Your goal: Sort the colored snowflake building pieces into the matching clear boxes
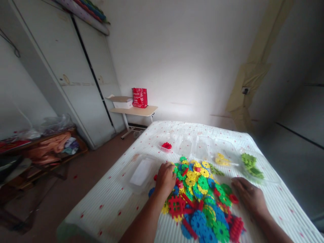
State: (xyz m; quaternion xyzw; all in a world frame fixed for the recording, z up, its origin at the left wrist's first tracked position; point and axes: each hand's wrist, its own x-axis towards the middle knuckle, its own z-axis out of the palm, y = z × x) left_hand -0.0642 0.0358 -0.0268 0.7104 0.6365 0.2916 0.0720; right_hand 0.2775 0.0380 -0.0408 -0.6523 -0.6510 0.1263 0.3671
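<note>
A heap of plastic building pieces lies before me: notched discs in blue, green and yellow, plus red lattice blocks. My left hand is at the upper left edge of the heap, its fingers curled in and partly hidden; what they hold, if anything, I cannot make out. To the right of the heap, my right hand rests low over the cloth, fingers loosely bent and apart from the thumb, with nothing visible in them. A red piece lies just left of it.
Clear plastic containers stand around the heap: one with red pieces, one with yellow pieces, one with light green pieces. A clear tub sits at left. Loose light green pieces lie behind the heap. A small desk stands beyond.
</note>
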